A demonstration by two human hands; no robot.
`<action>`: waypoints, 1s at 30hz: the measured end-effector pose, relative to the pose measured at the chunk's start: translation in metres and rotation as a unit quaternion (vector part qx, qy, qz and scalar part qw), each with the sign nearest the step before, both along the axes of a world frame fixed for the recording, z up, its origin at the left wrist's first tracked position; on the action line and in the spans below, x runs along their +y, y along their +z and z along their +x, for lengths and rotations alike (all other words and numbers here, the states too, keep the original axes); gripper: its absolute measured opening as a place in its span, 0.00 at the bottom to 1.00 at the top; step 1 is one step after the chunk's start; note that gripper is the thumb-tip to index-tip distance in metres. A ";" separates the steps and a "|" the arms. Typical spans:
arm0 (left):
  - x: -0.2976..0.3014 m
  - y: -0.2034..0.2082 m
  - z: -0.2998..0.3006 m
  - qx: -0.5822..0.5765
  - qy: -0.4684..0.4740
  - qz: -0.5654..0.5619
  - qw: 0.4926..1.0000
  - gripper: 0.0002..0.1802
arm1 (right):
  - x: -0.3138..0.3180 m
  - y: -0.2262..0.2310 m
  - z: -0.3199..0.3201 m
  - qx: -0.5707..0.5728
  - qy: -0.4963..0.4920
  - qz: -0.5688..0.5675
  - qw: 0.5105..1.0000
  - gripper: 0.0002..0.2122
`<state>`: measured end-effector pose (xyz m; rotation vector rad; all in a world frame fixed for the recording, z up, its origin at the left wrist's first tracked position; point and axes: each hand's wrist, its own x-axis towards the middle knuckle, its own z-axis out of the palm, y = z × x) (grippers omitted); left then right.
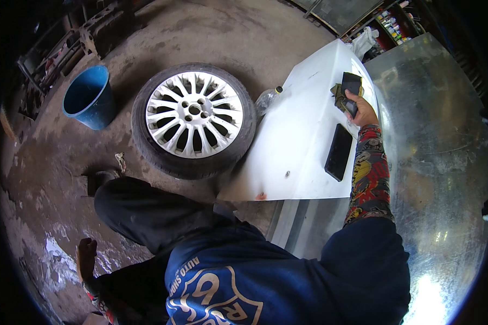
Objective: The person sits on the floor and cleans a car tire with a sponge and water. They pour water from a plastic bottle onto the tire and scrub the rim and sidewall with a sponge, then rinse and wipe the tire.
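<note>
Right hand (364,112) grips block (352,82) over panel (301,122) | seemingly sanding | next stroke wants even pressure | left hand (86,257) dim, fingers: cannot tell

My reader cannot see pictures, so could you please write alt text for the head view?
A person's right hand holds a dark block at a white panel, with a flat black rectangular object lying nearby on it. The left hand is at lower left, away from the panel. Left of the panel, a white-spoked wheel lies near a blue bucket.
</note>
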<state>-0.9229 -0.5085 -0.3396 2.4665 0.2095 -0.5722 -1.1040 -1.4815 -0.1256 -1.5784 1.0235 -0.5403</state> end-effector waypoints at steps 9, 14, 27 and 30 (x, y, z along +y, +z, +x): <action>-0.006 0.026 -0.010 0.014 -0.024 0.049 0.998 0.27 | 0.048 0.074 0.075 -0.033 -0.015 0.011 0.999 0.16; -0.013 0.047 -0.028 -0.013 -0.017 0.022 1.000 0.28 | 0.156 0.090 0.164 -0.057 0.145 -0.006 0.988 0.20; 0.020 0.094 -0.103 -0.010 0.124 0.052 0.991 0.29 | 0.614 -0.030 0.330 -0.101 0.679 0.068 0.724 0.20; 0.034 0.103 -0.127 -0.007 0.157 0.054 0.986 0.28 | 0.705 -0.079 0.329 -0.084 0.803 -0.034 0.590 0.15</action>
